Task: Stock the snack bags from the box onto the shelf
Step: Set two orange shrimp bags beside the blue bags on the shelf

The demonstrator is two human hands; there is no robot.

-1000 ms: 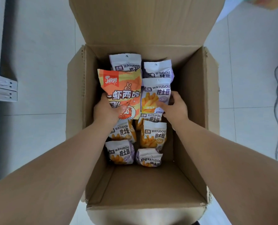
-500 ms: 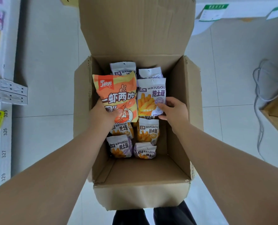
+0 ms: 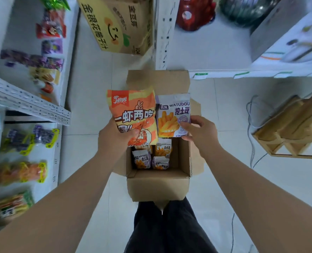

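An open cardboard box (image 3: 158, 187) stands on the floor in front of my legs. My left hand (image 3: 115, 137) grips the lower edge of a large orange shrimp-snack bag (image 3: 133, 110), held up above the box. My right hand (image 3: 200, 132) pinches the right side of a white and purple WATUDOU fries bag (image 3: 171, 115), also raised over the box. Several more small WATUDOU bags (image 3: 151, 157) lie inside the box. The white shelf (image 3: 23, 99) on my left holds packaged snacks on more than one level.
A yellow printed carton (image 3: 115, 26) sits on the floor at the far end beside a white shelf upright (image 3: 162, 33). A wooden rack (image 3: 294, 128) and loose cables (image 3: 252, 114) lie to the right. Another white shelf (image 3: 261, 73) runs along the upper right.
Both hands have lifted their bags up out of the box. My view has risen and pulled back, so the box looks smaller and the shelves on both sides show.
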